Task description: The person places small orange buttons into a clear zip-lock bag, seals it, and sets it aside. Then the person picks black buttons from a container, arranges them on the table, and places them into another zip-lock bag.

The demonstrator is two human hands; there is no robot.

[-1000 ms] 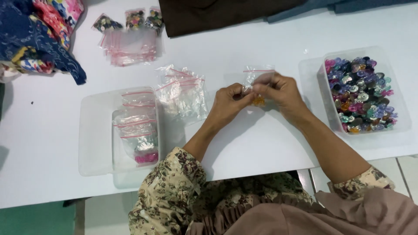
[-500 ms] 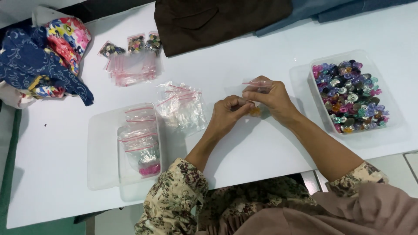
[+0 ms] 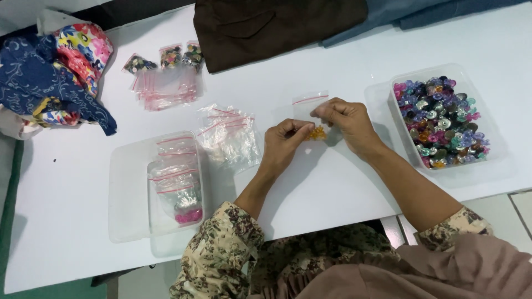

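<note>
My left hand [image 3: 284, 143] and my right hand [image 3: 347, 123] meet over the white table [image 3: 343, 177], both pinching a small clear zip bag [image 3: 308, 106] with a red seal strip. Small orange beads [image 3: 317, 133] sit in the bag between my fingertips. To the right of my right hand stands a clear plastic tub [image 3: 487, 133] full of mixed coloured beads [image 3: 440, 122]. Left of my left hand lies a loose heap of empty zip bags [image 3: 228, 134].
A clear tray [image 3: 124, 194] at the left holds filled zip bags, one with pink beads [image 3: 188, 216]. More bags [image 3: 166, 83] lie further back. Patterned cloth [image 3: 61, 72] is piled at the far left, dark cloth [image 3: 277, 27] at the back.
My hands stay together on the small bag. The view has shifted, so everything sits a little lower and to the right in the picture.
</note>
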